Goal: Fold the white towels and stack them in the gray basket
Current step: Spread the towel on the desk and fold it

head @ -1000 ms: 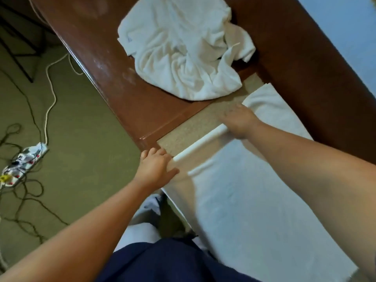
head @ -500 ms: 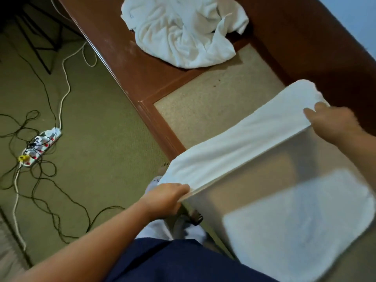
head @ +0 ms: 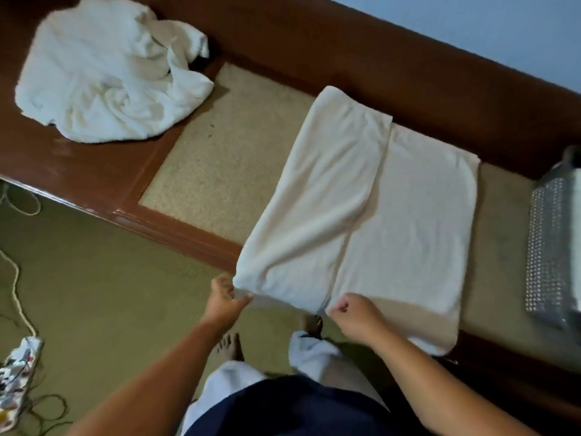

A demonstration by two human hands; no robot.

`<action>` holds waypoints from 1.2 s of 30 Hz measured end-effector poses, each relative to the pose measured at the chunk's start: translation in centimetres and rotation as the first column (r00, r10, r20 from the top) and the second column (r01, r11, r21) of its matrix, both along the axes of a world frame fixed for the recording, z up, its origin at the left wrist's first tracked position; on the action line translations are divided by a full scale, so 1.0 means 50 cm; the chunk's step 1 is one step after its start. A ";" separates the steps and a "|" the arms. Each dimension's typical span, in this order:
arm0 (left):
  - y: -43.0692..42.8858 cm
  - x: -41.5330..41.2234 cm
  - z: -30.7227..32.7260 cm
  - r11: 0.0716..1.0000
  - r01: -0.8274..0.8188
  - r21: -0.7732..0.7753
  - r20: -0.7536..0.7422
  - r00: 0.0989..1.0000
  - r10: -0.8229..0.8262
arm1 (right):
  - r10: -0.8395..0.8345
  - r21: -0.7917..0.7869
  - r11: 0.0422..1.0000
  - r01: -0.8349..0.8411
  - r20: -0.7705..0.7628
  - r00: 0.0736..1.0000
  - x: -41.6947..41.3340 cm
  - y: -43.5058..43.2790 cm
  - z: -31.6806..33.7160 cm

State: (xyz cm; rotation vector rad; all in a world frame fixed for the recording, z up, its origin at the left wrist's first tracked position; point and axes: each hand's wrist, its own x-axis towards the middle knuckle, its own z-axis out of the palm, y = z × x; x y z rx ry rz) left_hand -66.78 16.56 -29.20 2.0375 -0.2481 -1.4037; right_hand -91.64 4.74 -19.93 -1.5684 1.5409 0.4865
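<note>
A white towel (head: 371,212) lies spread across the beige inset of a brown wooden bench (head: 408,73), with its left part folded over onto the middle. My left hand (head: 224,298) pinches the near left corner of the folded layer at the bench's front edge. Just to its right, my right hand (head: 353,313) grips the near edge of that same folded flap with curled fingers. A second white towel (head: 107,73) sits crumpled on the bench at the far left. The gray basket (head: 553,243) shows only partly at the right edge, its perforated side visible.
The beige inset (head: 220,171) between the two towels is bare. Below the bench is olive carpet (head: 94,278) with a white power strip (head: 19,369) and tangled cables at the left. My feet and legs stand close to the bench's front edge.
The lifted towel edge has been carried over and laid down as a fold on the towel. Both hands came together at the near edge. The view shifted right, revealing the basket.
</note>
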 end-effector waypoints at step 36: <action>0.150 0.109 0.053 0.312 0.824 0.473 0.001 0.354 -0.935 | -0.347 -0.151 0.936 0.317 -0.266 0.899 0.013 0.271 -0.095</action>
